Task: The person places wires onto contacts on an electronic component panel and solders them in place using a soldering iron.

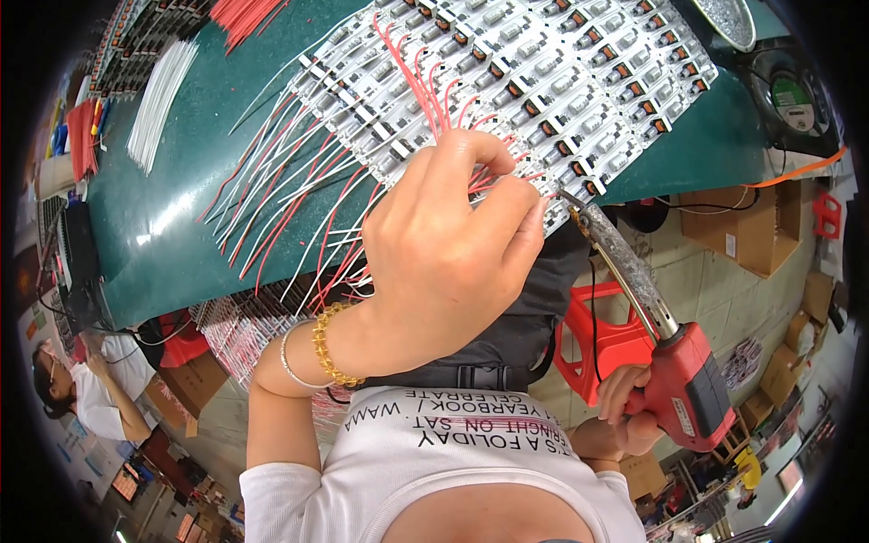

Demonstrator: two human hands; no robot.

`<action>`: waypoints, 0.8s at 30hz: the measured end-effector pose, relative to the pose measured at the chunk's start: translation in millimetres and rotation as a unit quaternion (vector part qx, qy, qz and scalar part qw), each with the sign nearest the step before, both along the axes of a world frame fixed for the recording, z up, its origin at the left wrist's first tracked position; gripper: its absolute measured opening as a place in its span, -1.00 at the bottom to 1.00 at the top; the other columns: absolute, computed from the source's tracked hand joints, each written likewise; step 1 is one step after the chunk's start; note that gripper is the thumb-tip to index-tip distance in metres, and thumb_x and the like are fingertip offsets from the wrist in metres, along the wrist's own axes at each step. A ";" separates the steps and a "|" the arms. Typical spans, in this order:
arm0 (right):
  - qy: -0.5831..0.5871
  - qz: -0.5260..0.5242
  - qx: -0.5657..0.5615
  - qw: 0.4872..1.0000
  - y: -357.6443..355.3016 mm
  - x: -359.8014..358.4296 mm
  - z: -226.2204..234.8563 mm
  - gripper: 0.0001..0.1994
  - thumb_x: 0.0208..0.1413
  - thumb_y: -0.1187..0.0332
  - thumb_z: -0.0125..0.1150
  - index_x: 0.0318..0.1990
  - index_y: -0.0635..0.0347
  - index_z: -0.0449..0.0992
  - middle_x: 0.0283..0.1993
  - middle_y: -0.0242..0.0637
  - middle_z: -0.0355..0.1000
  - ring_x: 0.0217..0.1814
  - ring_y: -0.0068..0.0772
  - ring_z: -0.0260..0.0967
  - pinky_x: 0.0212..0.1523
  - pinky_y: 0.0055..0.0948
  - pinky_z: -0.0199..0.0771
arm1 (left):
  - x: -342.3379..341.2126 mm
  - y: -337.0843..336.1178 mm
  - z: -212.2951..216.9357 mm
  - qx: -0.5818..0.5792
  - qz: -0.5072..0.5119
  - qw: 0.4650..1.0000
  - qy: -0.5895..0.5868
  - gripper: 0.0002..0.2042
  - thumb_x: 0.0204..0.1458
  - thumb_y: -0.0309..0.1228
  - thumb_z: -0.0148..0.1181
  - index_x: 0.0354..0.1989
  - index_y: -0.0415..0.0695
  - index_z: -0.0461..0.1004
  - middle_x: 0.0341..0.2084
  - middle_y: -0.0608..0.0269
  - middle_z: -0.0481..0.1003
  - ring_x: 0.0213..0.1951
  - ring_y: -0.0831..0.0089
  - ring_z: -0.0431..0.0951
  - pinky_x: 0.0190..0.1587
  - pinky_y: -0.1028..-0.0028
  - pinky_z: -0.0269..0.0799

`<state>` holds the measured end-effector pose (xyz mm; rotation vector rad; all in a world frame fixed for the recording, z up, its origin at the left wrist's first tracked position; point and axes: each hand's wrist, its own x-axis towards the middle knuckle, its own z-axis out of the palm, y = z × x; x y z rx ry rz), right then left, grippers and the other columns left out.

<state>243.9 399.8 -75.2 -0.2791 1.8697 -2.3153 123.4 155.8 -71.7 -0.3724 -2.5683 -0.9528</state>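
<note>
Left hand (444, 235) is curled over red wires (422, 93) on white circuit boards (566, 77), its grip hidden; a red soldering gun (690, 389) is held in the closed right hand (625, 395), its tip (569, 198) beside the boards.

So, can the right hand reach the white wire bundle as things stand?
Probably not: the right hand grips the red soldering gun, and the left hand is between it and the white wire bundle.

Blk lettering (480, 422), upside dn, on wearer's white tee (398, 469); lbl (681, 417) on red soldering gun (690, 376) too sm to read
</note>
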 end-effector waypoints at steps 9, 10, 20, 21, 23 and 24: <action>0.010 0.020 -0.001 1.000 6.6 4.6 -2.9 -0.23 0.04 -0.21 0.02 0.16 0.32 0.11 -0.75 -0.50 0.21 -0.74 -0.55 0.19 -0.66 -0.57 0.23 | -0.6 1.1 -1.4 -0.005 0.006 1.000 0.011 -0.86 -0.32 -0.57 0.34 -0.55 -0.13 0.51 -0.43 0.29 0.43 -0.55 0.45 0.40 -0.54 0.51 0.29; 0.005 0.024 0.001 1.000 7.0 4.8 -3.8 -0.20 0.04 -0.22 0.01 0.18 0.35 0.08 -0.75 -0.50 0.21 -0.74 -0.56 0.19 -0.66 -0.57 0.24 | -0.7 1.4 -1.8 -0.006 0.007 1.000 0.012 -0.86 -0.32 -0.56 0.34 -0.55 -0.13 0.51 -0.43 0.29 0.43 -0.54 0.45 0.40 -0.54 0.51 0.29; 0.020 -0.028 -0.020 0.999 -4.1 0.6 -6.3 -0.18 0.05 -0.20 0.01 0.18 0.41 0.06 -0.76 -0.50 0.21 -0.77 -0.57 0.17 -0.69 -0.59 0.21 | -4.6 -5.4 7.3 0.039 0.003 0.999 -0.004 -0.87 -0.21 -0.62 0.28 -0.45 -0.17 0.50 -0.41 0.22 0.42 -0.54 0.46 0.39 -0.58 0.56 0.25; 0.021 -0.037 -0.024 0.999 -6.3 -1.1 -7.1 -0.19 0.06 -0.20 0.02 0.18 0.41 0.06 -0.76 -0.50 0.21 -0.78 -0.57 0.16 -0.69 -0.59 0.21 | -6.4 -10.2 9.7 0.046 0.010 0.999 -0.006 -0.87 -0.17 -0.63 0.25 -0.41 -0.19 0.50 -0.41 0.20 0.42 -0.54 0.47 0.39 -0.60 0.57 0.23; 0.028 -0.048 -0.031 0.998 -10.7 -4.4 -7.3 -0.19 0.06 -0.19 0.02 0.18 0.42 0.07 -0.76 -0.49 0.21 -0.78 -0.57 0.16 -0.70 -0.59 0.20 | -9.2 -18.1 13.4 0.047 0.019 0.999 -0.011 -0.85 -0.13 -0.66 0.21 -0.35 -0.23 0.49 -0.40 0.18 0.43 -0.53 0.50 0.39 -0.63 0.58 0.20; 0.029 -0.054 -0.035 0.998 -13.1 -6.5 -7.8 -0.19 0.06 -0.19 0.02 0.18 0.43 0.07 -0.76 -0.49 0.21 -0.79 -0.57 0.16 -0.70 -0.60 0.20 | -10.5 -19.3 13.6 0.040 0.013 0.999 -0.008 -0.85 -0.13 -0.66 0.21 -0.35 -0.23 0.49 -0.40 0.18 0.43 -0.53 0.50 0.39 -0.63 0.58 0.20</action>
